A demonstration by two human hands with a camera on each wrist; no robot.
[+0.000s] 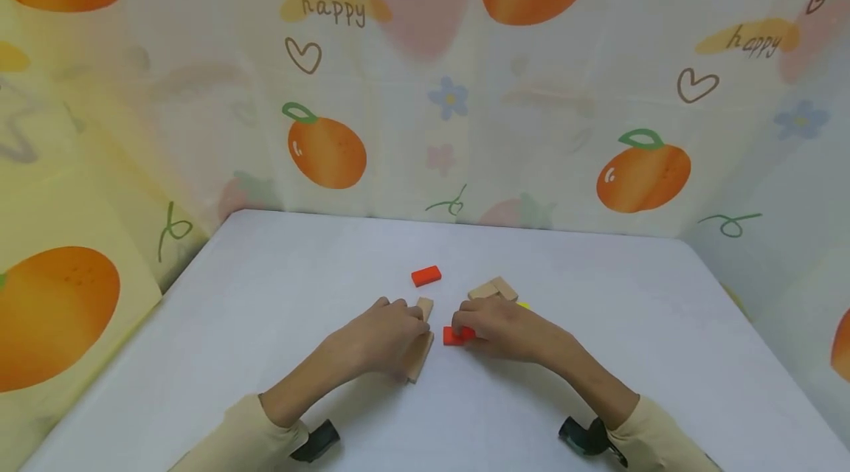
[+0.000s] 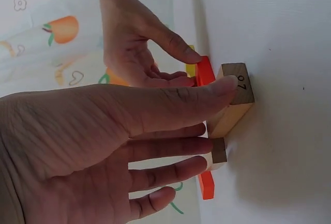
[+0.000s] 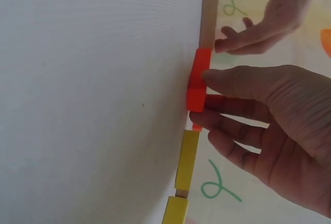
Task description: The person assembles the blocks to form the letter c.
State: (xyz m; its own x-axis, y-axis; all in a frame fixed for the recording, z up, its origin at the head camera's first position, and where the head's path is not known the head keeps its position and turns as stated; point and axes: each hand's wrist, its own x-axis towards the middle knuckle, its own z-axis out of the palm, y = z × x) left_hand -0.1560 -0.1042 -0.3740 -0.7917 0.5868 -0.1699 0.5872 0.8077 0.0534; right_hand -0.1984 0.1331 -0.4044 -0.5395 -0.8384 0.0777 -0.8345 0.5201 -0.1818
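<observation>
Just left of the table's middle, my left hand holds a plain wooden block between thumb and fingers. Dark number-like marks show on this wooden block's end, beside the thumb. A second wooden block lies beyond it, close to the fingertips. To the right, my right hand pinches a red block, its thumb on the near side and fingers behind. The red block lies low at the tabletop, a short gap from the wooden one. My right hand partly covers the red piece in the head view.
Another red block lies farther back on the white table. Wooden blocks sit behind my right hand, with a bit of yellow beside them. Yellow blocks show in the right wrist view. Fruit-printed cloth borders the table.
</observation>
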